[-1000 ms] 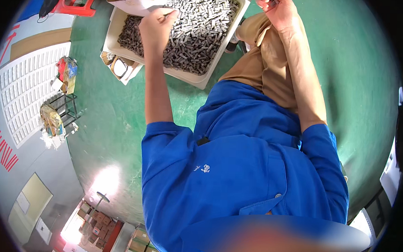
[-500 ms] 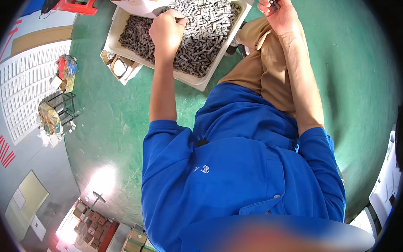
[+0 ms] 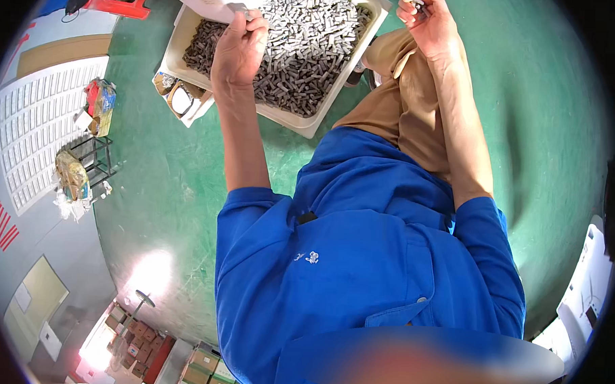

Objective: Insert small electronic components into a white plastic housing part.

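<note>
My left hand [image 3: 238, 54] is over the left part of a cream plastic tub [image 3: 310, 129], palm turned upward. Its thumb and fingers pinch a small greyish piece [image 3: 245, 12], too small to make out fully. Heaped inside the tub are a great many short grey cylindrical pieces [image 3: 294, 90], brightly lit at the far side and darker near me. To the right of the tub, at the top edge, my right hand [image 3: 435, 30] has its fingers curled around a few of the same small grey pieces [image 3: 420, 6].
An open cardboard box [image 3: 216, 2] rests at the tub's far left corner. A smaller carton [image 3: 183, 103] stands beside the tub's left side, on the green floor [image 3: 165, 180]. A red plastic stool [image 3: 121, 3] is at the upper left. Stacked cartons [image 3: 139, 345] lie at the lower left.
My left hand has turned from back-up to palm-up and shifted slightly left, its fingertips now showing a small piece. My right hand has barely moved.
</note>
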Demonstrator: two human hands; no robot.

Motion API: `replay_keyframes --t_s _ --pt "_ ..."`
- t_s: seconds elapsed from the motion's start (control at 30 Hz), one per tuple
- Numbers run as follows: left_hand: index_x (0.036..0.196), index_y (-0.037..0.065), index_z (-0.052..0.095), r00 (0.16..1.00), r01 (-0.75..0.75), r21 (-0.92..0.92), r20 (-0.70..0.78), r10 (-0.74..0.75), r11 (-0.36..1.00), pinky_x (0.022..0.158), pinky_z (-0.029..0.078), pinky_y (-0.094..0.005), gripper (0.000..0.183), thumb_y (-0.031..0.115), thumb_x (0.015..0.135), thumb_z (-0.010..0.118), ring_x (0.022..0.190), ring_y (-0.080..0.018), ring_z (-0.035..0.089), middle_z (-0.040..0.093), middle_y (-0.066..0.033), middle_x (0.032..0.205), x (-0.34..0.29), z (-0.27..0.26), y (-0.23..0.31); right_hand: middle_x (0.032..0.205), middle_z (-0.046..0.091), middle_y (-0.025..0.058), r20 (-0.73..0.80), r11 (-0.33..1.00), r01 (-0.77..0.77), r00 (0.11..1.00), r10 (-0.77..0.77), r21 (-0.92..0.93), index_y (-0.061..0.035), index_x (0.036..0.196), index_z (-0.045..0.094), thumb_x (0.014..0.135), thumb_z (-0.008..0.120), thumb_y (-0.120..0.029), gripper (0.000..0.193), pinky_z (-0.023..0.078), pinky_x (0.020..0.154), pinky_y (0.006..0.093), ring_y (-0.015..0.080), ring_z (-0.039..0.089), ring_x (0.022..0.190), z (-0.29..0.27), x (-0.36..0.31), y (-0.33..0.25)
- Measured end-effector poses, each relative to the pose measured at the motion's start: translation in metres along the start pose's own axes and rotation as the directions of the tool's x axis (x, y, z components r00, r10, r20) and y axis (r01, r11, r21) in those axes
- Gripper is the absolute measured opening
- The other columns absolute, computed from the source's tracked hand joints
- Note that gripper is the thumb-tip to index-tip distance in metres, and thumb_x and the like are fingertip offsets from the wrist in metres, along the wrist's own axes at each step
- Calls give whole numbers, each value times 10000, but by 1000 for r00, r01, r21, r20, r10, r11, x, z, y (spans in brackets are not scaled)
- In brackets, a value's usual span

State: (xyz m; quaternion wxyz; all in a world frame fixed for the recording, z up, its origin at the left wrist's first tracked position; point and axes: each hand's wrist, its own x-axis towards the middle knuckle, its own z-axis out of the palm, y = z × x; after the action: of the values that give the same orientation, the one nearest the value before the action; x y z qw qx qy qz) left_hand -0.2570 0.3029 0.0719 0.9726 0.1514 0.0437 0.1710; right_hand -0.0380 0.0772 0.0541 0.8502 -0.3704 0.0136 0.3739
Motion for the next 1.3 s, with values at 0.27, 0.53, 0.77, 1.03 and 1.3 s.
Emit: replay_keyframes --t_s 0.27,0.53,0.77,1.03,1.3 --pt "1100 -104 469 994 -46 -56 91 51 997 587 384 -174 211 24 936 436 769 -141 445 476 -128 912 -1 -10 28 643 550 30 5 999 8 1000 -8 -38 -44 750 572 920 468 -338 356 405 489 250 127 499 573 8 -2 1" --pt "1089 -116 490 982 -173 41 -70 175 984 583 386 -194 237 61 936 453 781 -147 453 500 -150 926 -2 5 28 644 543 25 28 998 12 1000 -10 -61 -59 747 556 918 468 -340 340 402 496 245 125 497 574 0 2 1" --pt "891 3 662 911 111 990 -138 388 91 567 422 -270 266 246 785 689 565 -163 484 540 -42 617 3 -7 25 648 551 35 -19 999 6 1000 -7 -47 -58 752 558 908 481 -337 328 402 495 245 130 496 570 4 0 0" --pt "852 126 710 856 279 779 64 514 -561 638 468 -340 173 244 725 715 662 -275 614 657 -109 748 6 -9 6 647 566 44 -15 998 -27 1000 26 -50 -52 751 570 907 480 -335 335 395 492 250 140 497 557 5 4 5" --pt "1049 -48 564 974 -158 573 -45 224 804 536 337 -219 237 137 916 500 671 -109 445 546 -54 850 -12 -5 47 806 550 118 249 998 -4 968 -12 61 53 799 587 912 478 -224 319 359 560 270 175 434 671 -25 15 -5"
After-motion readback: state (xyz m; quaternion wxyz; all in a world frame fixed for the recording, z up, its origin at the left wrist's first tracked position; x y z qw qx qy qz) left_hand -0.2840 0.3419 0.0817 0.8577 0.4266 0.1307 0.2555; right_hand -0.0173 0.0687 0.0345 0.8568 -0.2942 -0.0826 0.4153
